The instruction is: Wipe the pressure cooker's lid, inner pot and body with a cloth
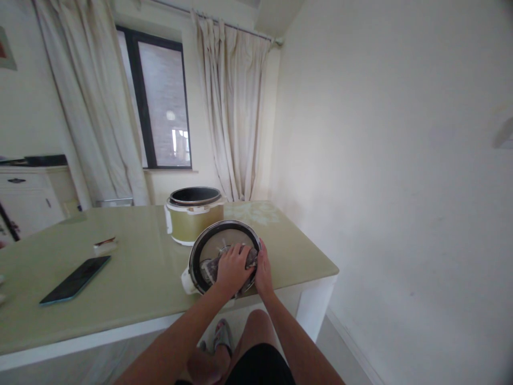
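Observation:
A round pressure cooker lid (212, 240) is tilted up at the table's front edge, its metal inside and black sealing ring facing me. My left hand (233, 267) presses a grey cloth (211, 268) against that inner face, fingers closed over the cloth. On the lid's right rim, my right hand (263, 267) grips the edge. The lid's white handle part (188, 282) sticks out at lower left. Behind it stands the green and white cooker body (190, 222), uncovered, with a dark inner pot (196, 195) in it.
The green-topped table (144, 272) has a white edge along my side. A dark phone (76, 280) lies to the left, with a small white item (105, 244) behind it. A plain wall (380, 187) rises on the right. My legs are beneath the table's front edge.

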Motion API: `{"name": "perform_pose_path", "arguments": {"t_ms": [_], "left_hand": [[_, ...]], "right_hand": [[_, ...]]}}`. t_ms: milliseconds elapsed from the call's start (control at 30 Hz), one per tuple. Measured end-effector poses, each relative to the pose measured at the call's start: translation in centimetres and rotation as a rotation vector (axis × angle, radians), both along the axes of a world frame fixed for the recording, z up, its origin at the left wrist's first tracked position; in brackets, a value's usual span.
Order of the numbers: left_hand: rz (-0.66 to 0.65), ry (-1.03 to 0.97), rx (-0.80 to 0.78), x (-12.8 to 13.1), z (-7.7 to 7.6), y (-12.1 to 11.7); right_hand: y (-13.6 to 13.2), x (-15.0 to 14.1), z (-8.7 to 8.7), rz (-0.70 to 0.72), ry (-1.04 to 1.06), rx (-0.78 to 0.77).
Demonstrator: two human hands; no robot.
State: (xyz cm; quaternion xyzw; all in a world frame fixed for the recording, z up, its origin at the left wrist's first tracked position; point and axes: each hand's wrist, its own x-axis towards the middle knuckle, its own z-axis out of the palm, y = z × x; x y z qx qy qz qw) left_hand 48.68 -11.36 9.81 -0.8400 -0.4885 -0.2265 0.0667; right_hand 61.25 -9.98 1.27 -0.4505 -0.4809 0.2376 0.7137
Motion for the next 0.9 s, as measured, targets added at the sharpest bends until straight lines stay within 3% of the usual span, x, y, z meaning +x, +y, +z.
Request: {"name": "perform_pose_path", "arguments": {"t_ms": [267, 533, 733, 900], "left_hand": [[0.111, -0.026, 0.116, 1.4, 1.6, 2.8], [0.171, 0.086, 0.152, -3.3, 4.2, 6.6], [0.232, 0.109, 0.100, -8.0, 2.7, 5.8], [0.224, 0.126, 0.037, -9.1, 1.4, 3.4]], "right_hand": [[-0.1, -0.2, -0.1, 0.025, -0.055, 0.003], [0.2, 0.0, -0.8, 0.033, -0.075, -0.014], [0.0, -0.8, -0.1, 0.008, -0.034, -0.005], [-0.1, -1.4, 0.2, -0.024, -0.024, -0.001]]}}
